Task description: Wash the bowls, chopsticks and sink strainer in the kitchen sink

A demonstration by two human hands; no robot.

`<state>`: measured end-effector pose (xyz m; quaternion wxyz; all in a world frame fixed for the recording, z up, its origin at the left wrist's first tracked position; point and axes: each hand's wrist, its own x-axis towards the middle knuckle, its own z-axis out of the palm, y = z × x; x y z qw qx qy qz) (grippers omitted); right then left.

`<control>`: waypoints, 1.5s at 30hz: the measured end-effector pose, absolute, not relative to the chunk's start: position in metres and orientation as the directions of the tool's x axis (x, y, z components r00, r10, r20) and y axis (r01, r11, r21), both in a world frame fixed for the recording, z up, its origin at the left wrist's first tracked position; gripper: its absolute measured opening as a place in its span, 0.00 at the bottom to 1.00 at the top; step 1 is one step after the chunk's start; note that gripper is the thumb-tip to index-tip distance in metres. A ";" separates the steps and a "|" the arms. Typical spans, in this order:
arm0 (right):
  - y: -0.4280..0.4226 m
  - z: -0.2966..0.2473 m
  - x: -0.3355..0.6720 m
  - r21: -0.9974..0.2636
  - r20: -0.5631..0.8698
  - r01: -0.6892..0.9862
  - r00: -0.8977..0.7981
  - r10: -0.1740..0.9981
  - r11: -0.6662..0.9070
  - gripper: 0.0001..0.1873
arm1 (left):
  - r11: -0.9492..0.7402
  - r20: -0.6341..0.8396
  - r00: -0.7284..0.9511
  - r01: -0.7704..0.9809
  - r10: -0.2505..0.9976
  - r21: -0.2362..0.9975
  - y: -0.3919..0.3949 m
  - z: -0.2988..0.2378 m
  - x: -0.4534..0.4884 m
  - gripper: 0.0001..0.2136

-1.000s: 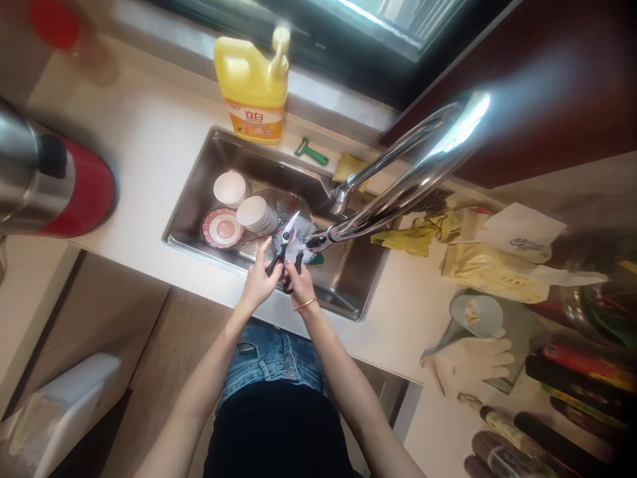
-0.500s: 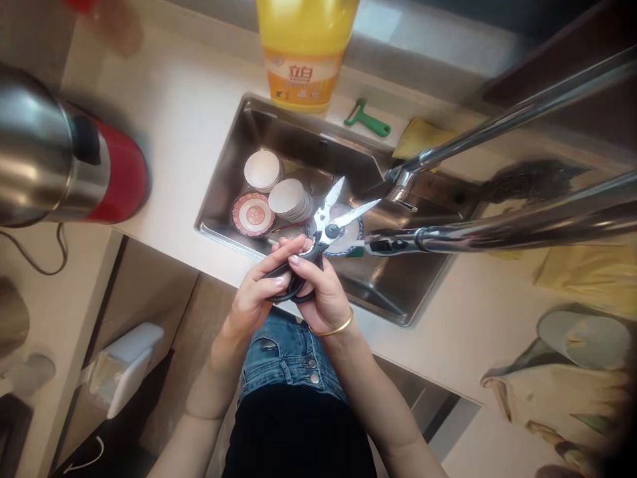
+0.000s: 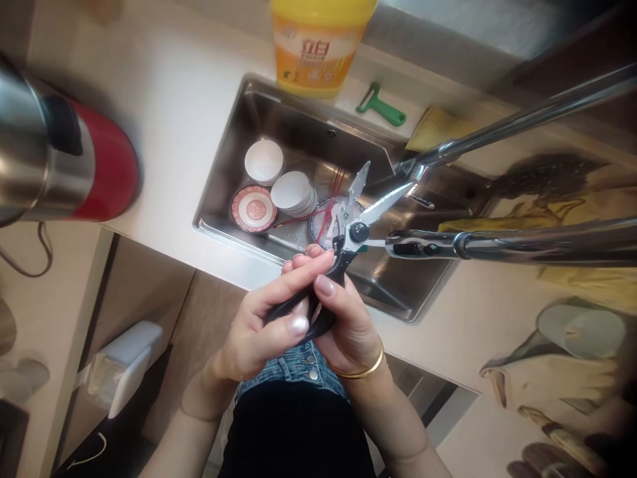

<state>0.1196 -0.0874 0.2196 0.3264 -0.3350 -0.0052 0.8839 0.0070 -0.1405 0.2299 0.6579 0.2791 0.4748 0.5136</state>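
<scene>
Over the front of the metal sink (image 3: pixel 239 240), both hands hold a pair of kitchen shears (image 3: pixel 359 232) with black handles. Their silver blades are spread apart, pointing up and to the right, and one has a serrated edge. My left hand (image 3: pixel 269 318) is closed on one handle, fingers reaching towards the pivot. My right hand (image 3: pixel 348 325), with a gold bangle at the wrist, grips the other handle, thumb on top. The tap's spray head (image 3: pixel 413 243) is just right of the pivot. Beneath the blades, a patterned plate (image 3: pixel 318 222) is partly hidden.
White bowls (image 3: pixel 291 191), more bowls (image 3: pixel 263 160) and a pink-rimmed dish (image 3: pixel 253 208) sit in the sink's left half, near red chopsticks (image 3: pixel 326 216). Behind stand a yellow detergent bottle (image 3: pixel 313 56) and green peeler (image 3: pixel 382 106). A red-and-steel appliance (image 3: pixel 107 162) is left.
Both hands and the shears have shifted slightly right and look larger, nearer to me. The blades stay spread. The view has shifted a little, showing more of the chopsticks.
</scene>
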 end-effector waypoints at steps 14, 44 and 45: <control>-0.091 0.234 0.115 -0.193 -0.687 -0.603 -0.480 0.545 -0.774 0.13 | 0.387 -0.409 0.043 -0.425 0.912 0.818 -0.149 0.238 0.008 0.24; -0.083 0.231 0.123 -0.178 -0.708 -0.555 -0.501 0.497 -0.813 0.12 | 0.395 -0.435 0.018 -0.451 0.900 0.800 -0.146 0.238 0.015 0.22; -0.083 0.231 0.123 -0.164 -0.697 -0.567 -0.512 0.502 -0.807 0.11 | 0.399 -0.438 0.016 -0.444 0.899 0.802 -0.145 0.239 0.015 0.22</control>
